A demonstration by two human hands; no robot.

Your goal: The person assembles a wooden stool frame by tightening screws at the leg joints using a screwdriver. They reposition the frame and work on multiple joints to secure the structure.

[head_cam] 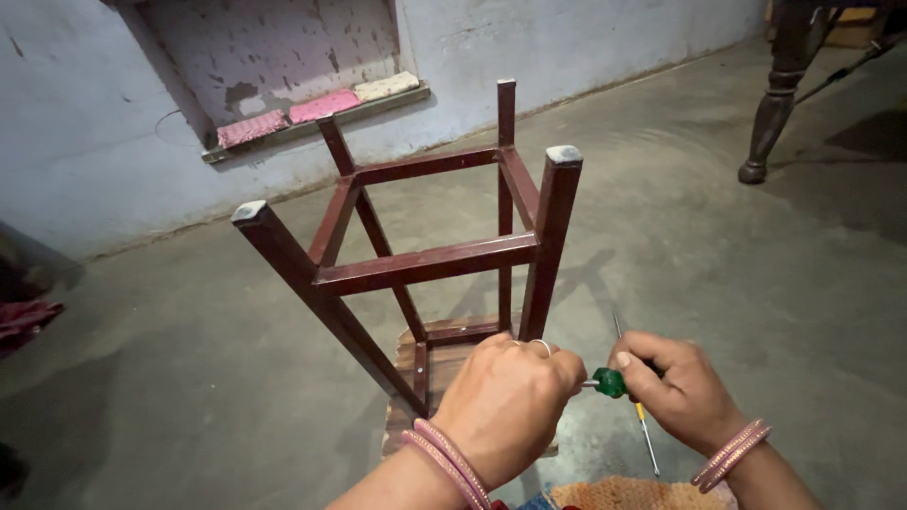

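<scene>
Upturned maroon wooden stool (pixel 425 260) on concrete floor (pixel 661 236): right hand (pixel 675 382) fingers gripping green-handled screwdriver (pixel 609 382), left hand (pixel 505 401) fisted at its tip; best kept square, steady pressure.

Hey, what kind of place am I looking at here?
Probably a plain room in a house used as a workspace: bare concrete floor, peeling painted wall with a cushioned niche, and an upturned wooden stool.

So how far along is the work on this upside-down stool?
Done: the dark red wooden stool stands upside down on the grey concrete floor, legs up. In hand: the right hand grips a green-handled screwdriver aimed at the left hand by the near leg. Left: cannot tell; the fastener is hidden. A second thin screwdriver lies unused.
</scene>
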